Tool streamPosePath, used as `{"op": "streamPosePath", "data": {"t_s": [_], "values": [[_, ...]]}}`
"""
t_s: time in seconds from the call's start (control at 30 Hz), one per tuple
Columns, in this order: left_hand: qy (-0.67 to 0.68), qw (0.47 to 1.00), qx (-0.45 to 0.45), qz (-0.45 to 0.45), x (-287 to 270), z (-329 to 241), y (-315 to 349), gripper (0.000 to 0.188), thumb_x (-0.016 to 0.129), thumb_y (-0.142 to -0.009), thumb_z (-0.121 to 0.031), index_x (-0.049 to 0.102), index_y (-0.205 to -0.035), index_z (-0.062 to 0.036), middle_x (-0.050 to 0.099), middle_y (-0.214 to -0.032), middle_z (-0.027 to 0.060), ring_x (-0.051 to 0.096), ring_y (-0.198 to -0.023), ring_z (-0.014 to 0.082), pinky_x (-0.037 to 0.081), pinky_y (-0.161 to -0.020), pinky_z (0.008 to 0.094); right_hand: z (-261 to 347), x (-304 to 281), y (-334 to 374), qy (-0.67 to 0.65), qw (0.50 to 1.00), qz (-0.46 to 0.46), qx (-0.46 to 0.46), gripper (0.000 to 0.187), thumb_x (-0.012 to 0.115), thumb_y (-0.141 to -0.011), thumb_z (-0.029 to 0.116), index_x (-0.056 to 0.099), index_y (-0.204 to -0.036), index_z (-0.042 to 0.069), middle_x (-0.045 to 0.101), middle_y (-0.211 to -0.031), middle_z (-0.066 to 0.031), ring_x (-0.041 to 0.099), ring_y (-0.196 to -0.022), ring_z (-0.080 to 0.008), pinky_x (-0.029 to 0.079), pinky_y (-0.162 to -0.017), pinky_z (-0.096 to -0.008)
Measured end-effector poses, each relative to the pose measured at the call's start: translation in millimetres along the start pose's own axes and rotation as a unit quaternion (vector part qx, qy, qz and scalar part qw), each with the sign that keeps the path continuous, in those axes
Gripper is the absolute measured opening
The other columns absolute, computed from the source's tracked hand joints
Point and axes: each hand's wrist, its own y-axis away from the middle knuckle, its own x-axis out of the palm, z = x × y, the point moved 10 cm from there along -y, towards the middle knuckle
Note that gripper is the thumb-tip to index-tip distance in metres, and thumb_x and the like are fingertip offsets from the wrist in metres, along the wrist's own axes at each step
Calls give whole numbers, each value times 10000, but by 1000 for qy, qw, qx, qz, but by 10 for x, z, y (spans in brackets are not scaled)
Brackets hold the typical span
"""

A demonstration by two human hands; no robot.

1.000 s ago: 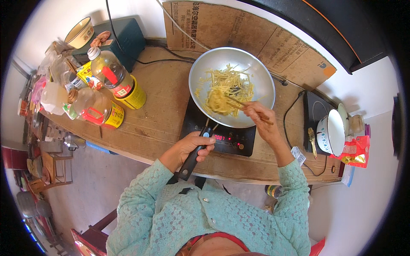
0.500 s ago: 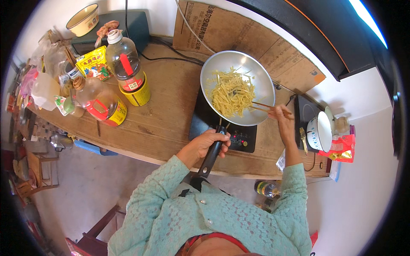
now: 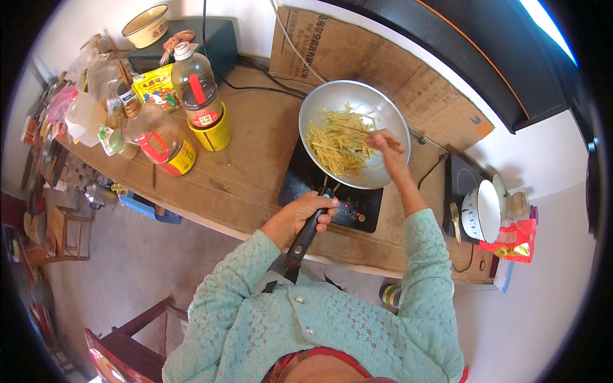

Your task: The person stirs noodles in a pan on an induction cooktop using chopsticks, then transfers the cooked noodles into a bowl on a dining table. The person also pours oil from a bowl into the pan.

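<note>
**Yellow shreds [image 3: 337, 145] in pan [image 3: 391, 113], both hands occupied**

The shreds lie in a loose heap in the round silver pan, covering the middle and left of its inside; bare metal shows at the right and along the far wall. The pan is over a black cooker [image 3: 301, 175], right of the middle of the bench [image 3: 246, 169]. Whether its base touches the cooker is hidden.

The right hand [image 3: 391, 150], slightly blurred, is above the pan's right rim and grips a pair of chopsticks [image 3: 357, 131], their tips directed into the heap. The left hand [image 3: 303, 216] is closed around the black handle [image 3: 301, 244], which points toward the person and passes over the near edge of the bench.

Toward the right end of the bench stands a white pot [image 3: 489, 210], beside a black hot plate [image 3: 461, 179]. A brush [image 3: 455, 220] lies just left of the pot, and a red packet [image 3: 522, 236] is by the right end.

Along the far edge, a sheet of cardboard [image 3: 357, 57] leans behind the pan.

Toward the left end, a bottle of dark liquid [image 3: 199, 89] stands in a yellow tub [image 3: 212, 135]. A clear bottle [image 3: 153, 134] is just beside it, nearer the left end. In the far left corner, a cream bowl [image 3: 145, 32] rests on a dark green box [image 3: 222, 48].

A dark red chair [image 3: 128, 341] stands on the floor, apart from the near edge.
</note>
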Motion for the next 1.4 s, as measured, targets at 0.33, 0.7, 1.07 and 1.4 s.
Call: {"op": "streamPosePath", "data": {"t_s": [0.33,0.7,1.07,1.4], "values": [[-7,1000,13,-7,-9,40,-43,158,642,-832,-114,515,-910,-59,538,-700,51,442,-441,85,366,-343,240,5,-164,-28,107,991,31,-67,207,558,-932,192,567,-888,-9,521,-820,1,475,-791,-88,394,-722,-219],[-9,999,29,-22,-80,39,-52,157,657,-820,-104,526,-886,-47,536,-672,57,441,-427,88,371,-331,243,796,478,798,222,939,246,-90,135,601,-884,113,598,-963,3,625,-927,-85,581,-866,-167,466,-746,-285],[-36,998,32,-32,0,10,-48,165,666,-819,-120,519,-866,-61,503,-632,25,432,-420,77,364,-326,242,355,-488,94,55,998,20,-27,192,569,-916,193,604,-929,5,621,-902,-69,614,-836,-164,502,-762,-302],[-101,991,91,11,-73,170,-156,191,671,-771,-86,486,-804,-55,467,-574,10,449,-417,85,403,-337,259,-52,-1666,104,-94,989,-113,-29,386,480,-952,303,528,-1114,-43,582,-1117,-209,581,-1047,-297,498,-894,-427]]}}
